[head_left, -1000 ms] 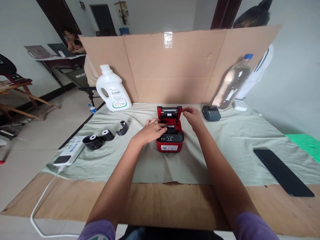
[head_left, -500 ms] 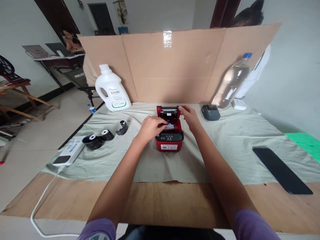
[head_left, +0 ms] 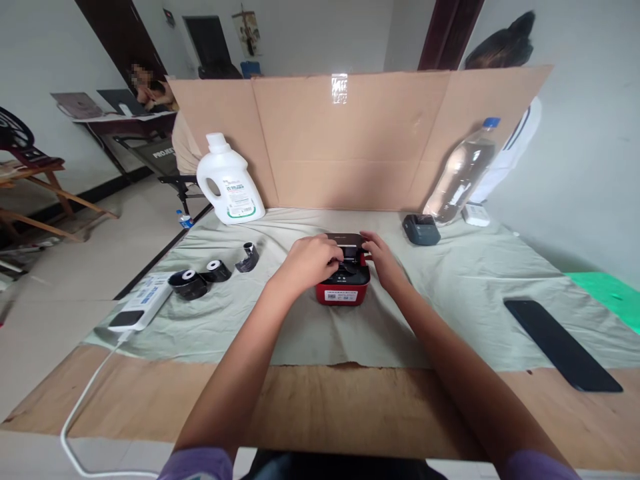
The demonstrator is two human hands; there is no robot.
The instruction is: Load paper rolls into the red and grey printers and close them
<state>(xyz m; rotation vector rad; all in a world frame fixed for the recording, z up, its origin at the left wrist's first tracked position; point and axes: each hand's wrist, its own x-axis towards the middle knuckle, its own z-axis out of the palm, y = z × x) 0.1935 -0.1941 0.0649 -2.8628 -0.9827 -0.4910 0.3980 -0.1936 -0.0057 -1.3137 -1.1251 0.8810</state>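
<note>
A small red and black label printer [head_left: 344, 293] stands on the cloth in front of me, its white sticker facing me. Its black lid [head_left: 345, 239] is tilted low over the body, with a gap at the front where dark parts show. My left hand [head_left: 316, 260] is over the printer's left side, fingers curled into the gap; their tips and whatever they pinch are hidden. At the lid's right edge, my right hand [head_left: 383, 257] grips the lid with fingertips and thumb.
Left on the cloth [head_left: 300, 333] lie black-and-white rolls [head_left: 189, 285], a curled black strip [head_left: 247, 258] and a white power strip [head_left: 143, 303]. A white jug [head_left: 233, 183], water bottle [head_left: 463, 173] and dark grey device [head_left: 421, 229] stand before a cardboard screen [head_left: 345, 147]. A phone [head_left: 563, 343] lies right.
The printer lid has swung down from upright towards the body. My right hand has come down with it, and my left hand has shifted slightly right, its fingers more curled.
</note>
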